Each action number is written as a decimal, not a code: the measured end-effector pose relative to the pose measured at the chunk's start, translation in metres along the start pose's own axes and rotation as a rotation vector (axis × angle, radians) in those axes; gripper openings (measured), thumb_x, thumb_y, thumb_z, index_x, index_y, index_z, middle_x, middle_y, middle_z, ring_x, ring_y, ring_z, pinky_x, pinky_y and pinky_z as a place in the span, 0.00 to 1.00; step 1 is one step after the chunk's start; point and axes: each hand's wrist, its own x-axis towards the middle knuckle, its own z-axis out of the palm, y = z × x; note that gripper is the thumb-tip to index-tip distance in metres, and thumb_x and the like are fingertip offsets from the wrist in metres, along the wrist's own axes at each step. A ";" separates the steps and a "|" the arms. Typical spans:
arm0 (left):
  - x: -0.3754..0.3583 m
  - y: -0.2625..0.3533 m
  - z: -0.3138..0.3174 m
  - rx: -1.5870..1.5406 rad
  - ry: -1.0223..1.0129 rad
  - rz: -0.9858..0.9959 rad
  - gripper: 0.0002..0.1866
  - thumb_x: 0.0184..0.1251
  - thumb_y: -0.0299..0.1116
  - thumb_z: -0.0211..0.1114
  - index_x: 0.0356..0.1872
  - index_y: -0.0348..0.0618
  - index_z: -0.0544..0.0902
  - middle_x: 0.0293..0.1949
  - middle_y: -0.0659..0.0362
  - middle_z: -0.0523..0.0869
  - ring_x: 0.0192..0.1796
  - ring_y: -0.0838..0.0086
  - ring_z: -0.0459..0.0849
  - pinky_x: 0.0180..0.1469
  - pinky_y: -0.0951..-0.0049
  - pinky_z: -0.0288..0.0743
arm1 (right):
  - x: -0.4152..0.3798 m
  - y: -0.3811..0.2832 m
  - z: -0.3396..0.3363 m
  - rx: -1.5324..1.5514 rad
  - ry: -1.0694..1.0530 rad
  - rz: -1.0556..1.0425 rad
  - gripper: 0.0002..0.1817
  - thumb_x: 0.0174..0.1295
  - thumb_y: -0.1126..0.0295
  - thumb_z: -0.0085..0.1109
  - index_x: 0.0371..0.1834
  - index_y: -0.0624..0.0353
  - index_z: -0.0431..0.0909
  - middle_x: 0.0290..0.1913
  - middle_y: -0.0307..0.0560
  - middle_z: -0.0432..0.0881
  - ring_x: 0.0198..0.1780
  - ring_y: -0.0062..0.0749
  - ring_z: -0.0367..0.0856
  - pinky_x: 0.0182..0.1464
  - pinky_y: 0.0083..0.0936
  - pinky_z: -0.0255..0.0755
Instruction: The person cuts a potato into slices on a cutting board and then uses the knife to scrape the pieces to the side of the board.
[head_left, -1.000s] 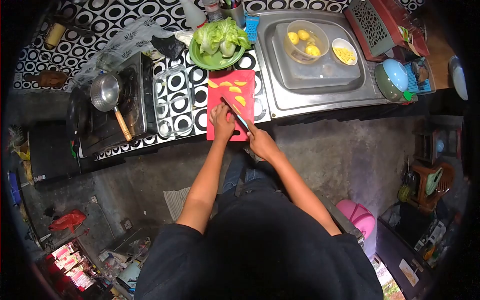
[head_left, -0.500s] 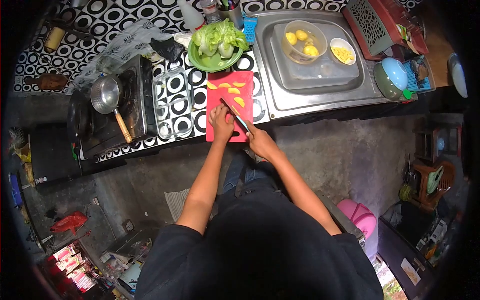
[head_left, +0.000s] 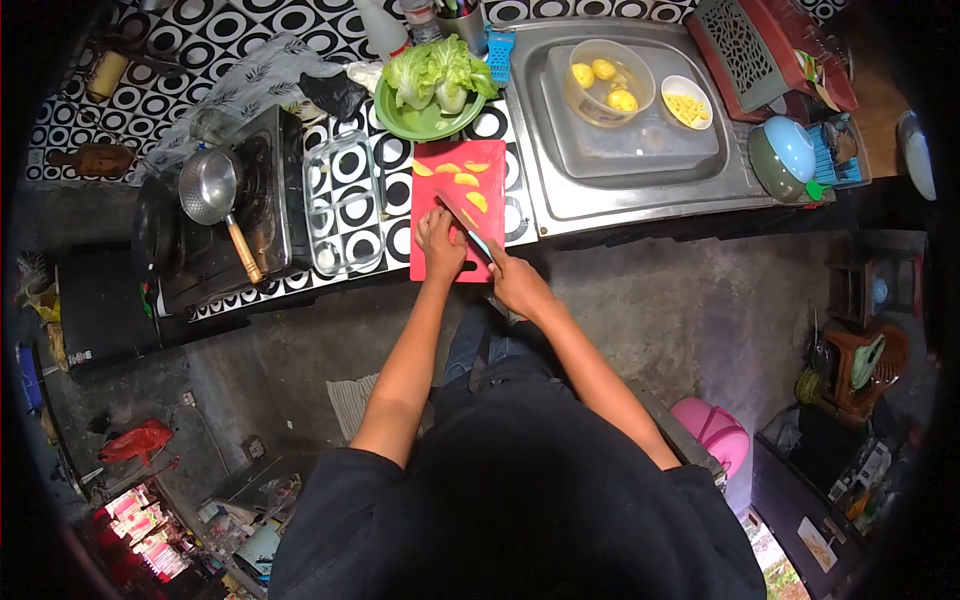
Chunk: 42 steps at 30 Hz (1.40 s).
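Observation:
My right hand [head_left: 522, 287] grips the handle of a knife [head_left: 462, 216], whose blade slants up and left over the red cutting board [head_left: 428, 265]. My left hand [head_left: 441, 243] rests on the board just left of the blade, fingers curled and pressed down. Whatever lies under those fingers is hidden. Several yellow potato wedges [head_left: 466, 180] are scattered on the board's upper half, beyond both hands. One yellow sliver [head_left: 470, 217] lies right beside the blade.
Behind the board stands a green bowl [head_left: 405, 125] of leafy greens. A tub of potatoes in water [head_left: 648, 100] and a white bowl of cut strips [head_left: 706, 118] sit over the sink. Left are a glass dish [head_left: 345, 262] and a stove with a metal ladle [head_left: 212, 190].
The knife and both hands stay almost in place, with the blade tip slightly farther left. The whole view has shifted very slightly.

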 end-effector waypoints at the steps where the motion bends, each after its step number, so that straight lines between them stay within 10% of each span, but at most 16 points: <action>1: 0.000 -0.001 0.000 0.003 0.001 0.001 0.25 0.52 0.24 0.70 0.55 0.42 0.80 0.62 0.51 0.78 0.68 0.50 0.70 0.71 0.49 0.58 | 0.005 0.001 0.002 0.008 0.004 -0.010 0.26 0.74 0.69 0.45 0.75 0.55 0.60 0.47 0.75 0.83 0.52 0.71 0.80 0.55 0.61 0.72; 42: 0.000 0.010 -0.004 0.010 0.013 0.014 0.25 0.55 0.25 0.71 0.57 0.45 0.80 0.58 0.57 0.80 0.64 0.54 0.71 0.69 0.53 0.58 | 0.003 -0.003 -0.007 0.063 -0.019 0.073 0.28 0.76 0.66 0.46 0.78 0.58 0.61 0.53 0.76 0.80 0.58 0.68 0.79 0.60 0.51 0.71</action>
